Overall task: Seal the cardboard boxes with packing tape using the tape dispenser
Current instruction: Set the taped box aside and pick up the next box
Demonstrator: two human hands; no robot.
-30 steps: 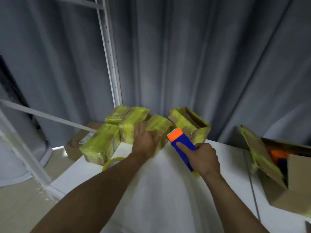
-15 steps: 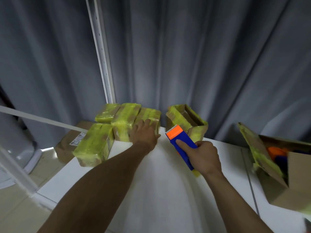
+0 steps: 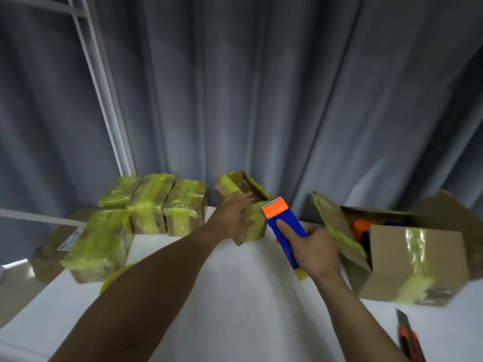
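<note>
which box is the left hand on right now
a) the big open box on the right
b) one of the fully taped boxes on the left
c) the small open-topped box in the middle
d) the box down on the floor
c: the left hand lies with straight fingers against the small open-topped box, while the right hand grips the tape dispenser beside it.

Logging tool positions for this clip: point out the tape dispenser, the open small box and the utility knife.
tape dispenser [image 3: 275, 210]: head view, orange front end.
open small box [image 3: 256, 226]: head view, taped near wall.
utility knife [image 3: 407, 338]: head view, handle.
</note>
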